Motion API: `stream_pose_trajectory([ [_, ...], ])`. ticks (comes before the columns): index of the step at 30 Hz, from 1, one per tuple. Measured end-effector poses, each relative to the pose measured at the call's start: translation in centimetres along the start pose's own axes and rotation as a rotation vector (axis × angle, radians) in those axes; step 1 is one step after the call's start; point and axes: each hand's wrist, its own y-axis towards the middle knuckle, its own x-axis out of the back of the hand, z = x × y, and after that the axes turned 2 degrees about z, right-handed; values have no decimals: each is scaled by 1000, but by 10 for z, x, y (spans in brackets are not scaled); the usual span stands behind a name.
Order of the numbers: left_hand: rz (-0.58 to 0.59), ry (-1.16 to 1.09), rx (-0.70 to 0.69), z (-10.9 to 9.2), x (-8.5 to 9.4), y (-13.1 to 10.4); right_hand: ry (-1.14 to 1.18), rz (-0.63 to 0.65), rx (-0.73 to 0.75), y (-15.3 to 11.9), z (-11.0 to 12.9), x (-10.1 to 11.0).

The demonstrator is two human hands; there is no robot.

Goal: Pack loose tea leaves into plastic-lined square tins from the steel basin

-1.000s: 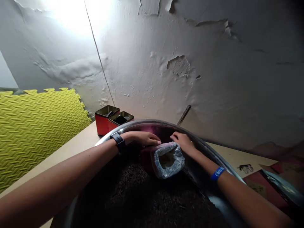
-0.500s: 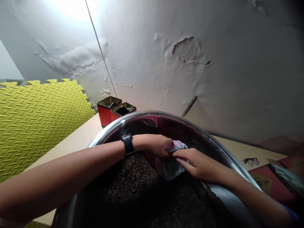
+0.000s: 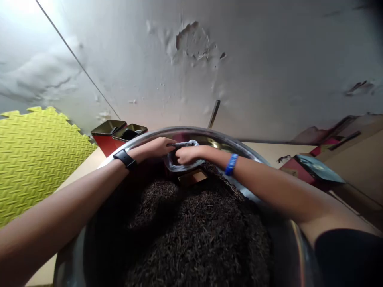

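Note:
A large shiny metal bowl (image 3: 257, 153) holds a heap of dark, dried, tea-like leaves (image 3: 203, 231). Against its far wall is a clear plastic bag (image 3: 179, 167), its mouth spread wide. My left hand (image 3: 160, 147), with a black watch on the wrist, pinches the left side of the bag's rim. My right hand (image 3: 188, 154), wearing a blue wristband, is curled into a fist in the bag's mouth; whatever its fingers hold is hidden. Just below the bag, a gold-coloured metal piece (image 3: 193, 178) lies by the leaves.
Two red tins (image 3: 104, 141) with open tops stand behind the bowl at left. A yellow foam mat (image 3: 42, 159) is further left. On the pale table (image 3: 257, 148) at right are glasses (image 3: 284, 158) and a red box (image 3: 311, 171). Peeling wall rises behind.
The view has shifted right. The bag's mouth is spread wider, my right hand has gone from its outer edge into the opening, and the gold-coloured piece has come into sight.

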Motion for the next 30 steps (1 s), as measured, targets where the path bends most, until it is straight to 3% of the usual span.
stream_pose_trajectory([
  [5, -24, 23, 20, -3, 3, -1, 298, -357, 397, -49, -7, -9],
  [7, -8, 51, 33, -9, 3, -2, 261, -325, 441, -64, -11, -22],
  [11, 12, 85, 14, -20, 3, -4, 150, -119, 356, -68, -24, -44],
  [17, -4, 90, 42, -24, 4, -5, 260, 152, 392, -67, -35, -47],
  [23, -24, 112, 57, -21, 2, -3, 51, 226, 332, -76, -24, -45],
  [30, 3, 127, 48, -26, 5, -3, -23, 247, 327, -71, -16, -50],
])
